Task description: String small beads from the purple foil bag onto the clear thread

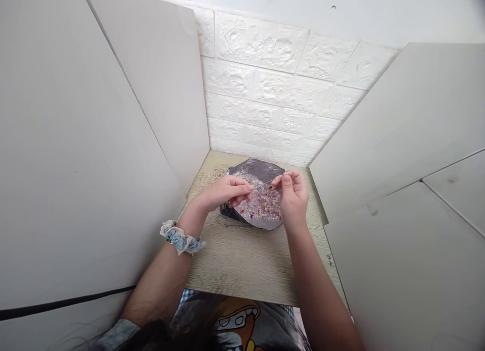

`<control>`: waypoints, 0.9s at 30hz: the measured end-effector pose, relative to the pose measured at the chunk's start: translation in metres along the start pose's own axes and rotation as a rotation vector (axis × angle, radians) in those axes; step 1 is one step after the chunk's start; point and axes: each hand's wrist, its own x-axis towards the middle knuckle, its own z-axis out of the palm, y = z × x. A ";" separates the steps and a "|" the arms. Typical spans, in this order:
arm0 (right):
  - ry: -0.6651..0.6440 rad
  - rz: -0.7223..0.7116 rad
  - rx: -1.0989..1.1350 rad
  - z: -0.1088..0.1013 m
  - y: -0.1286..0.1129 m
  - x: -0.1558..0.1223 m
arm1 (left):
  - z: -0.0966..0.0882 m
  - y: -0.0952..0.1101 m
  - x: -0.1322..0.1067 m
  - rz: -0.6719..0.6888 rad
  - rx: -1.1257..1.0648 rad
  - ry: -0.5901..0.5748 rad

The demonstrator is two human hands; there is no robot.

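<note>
Between my two hands runs a thin, pale strand (268, 182), a thread or a fine needle; I cannot tell which. My left hand (235, 189) pinches its left end between thumb and fingertips. At the other end my right hand (293, 192) is closed, thumb against forefinger. Both hands hover over a dark grey and silvery pouch (261, 166) that lies spread on the table. A heap of small white, pink and red beads (261, 202) covers its middle. Some thin, pale loops (227, 220) lie at the pouch's lower left edge.
White panels (159, 78) (386, 129) close in on both sides of the narrow wooden table (242, 260). A white brick-patterned wall (265, 88) stands behind it. Small shiny bits (329, 260) lie at the right edge. A blue scrunchie (182, 239) circles my left wrist.
</note>
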 end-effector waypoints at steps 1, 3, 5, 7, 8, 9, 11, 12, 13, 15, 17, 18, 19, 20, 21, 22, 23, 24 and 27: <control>0.041 0.005 0.028 -0.002 0.000 0.002 | 0.000 0.000 -0.001 0.019 -0.011 -0.021; 0.136 0.025 0.081 -0.008 0.000 0.006 | -0.001 0.001 -0.003 0.086 -0.074 -0.047; 0.232 0.045 0.134 -0.013 -0.001 0.009 | -0.002 0.002 -0.005 0.156 -0.163 -0.032; 0.305 0.057 0.186 -0.018 -0.002 0.012 | -0.003 0.002 -0.006 0.205 -0.253 0.001; 0.334 0.058 0.203 -0.021 -0.002 0.013 | -0.004 0.002 -0.007 0.225 -0.290 0.014; 0.360 0.058 0.214 -0.023 -0.002 0.014 | -0.005 0.001 -0.007 0.246 -0.316 0.026; 0.404 0.054 0.215 -0.025 -0.003 0.015 | -0.007 0.000 -0.007 0.269 -0.330 0.050; 0.417 0.051 0.208 -0.026 -0.003 0.015 | -0.007 0.000 -0.007 0.271 -0.321 0.060; 0.424 0.045 0.198 -0.026 -0.003 0.015 | -0.008 -0.001 -0.007 0.268 -0.308 0.069; 0.418 0.033 0.179 -0.026 -0.003 0.014 | -0.009 -0.003 -0.006 0.262 -0.281 0.071; 0.401 0.025 0.165 -0.025 -0.002 0.014 | -0.010 -0.005 -0.006 0.264 -0.258 0.065; 0.393 0.026 0.163 -0.024 -0.002 0.013 | -0.010 -0.005 -0.006 0.266 -0.253 0.058; 0.388 0.029 0.166 -0.024 -0.002 0.013 | -0.011 -0.005 -0.006 0.272 -0.257 0.047; 0.387 0.035 0.172 -0.024 -0.002 0.013 | -0.011 -0.005 -0.006 0.281 -0.271 0.034; 0.389 0.042 0.181 -0.024 -0.002 0.013 | -0.011 -0.004 -0.006 0.291 -0.289 0.022; 0.392 0.049 0.191 -0.024 -0.002 0.013 | -0.011 -0.004 -0.007 0.300 -0.307 0.017; 0.395 0.054 0.199 -0.024 -0.002 0.013 | -0.011 -0.003 -0.007 0.308 -0.321 0.023; 0.394 0.056 0.205 -0.024 -0.002 0.013 | -0.011 -0.002 -0.008 0.313 -0.325 0.039; 0.352 0.055 0.206 -0.022 -0.003 0.012 | -0.011 -0.001 -0.008 0.321 -0.282 0.107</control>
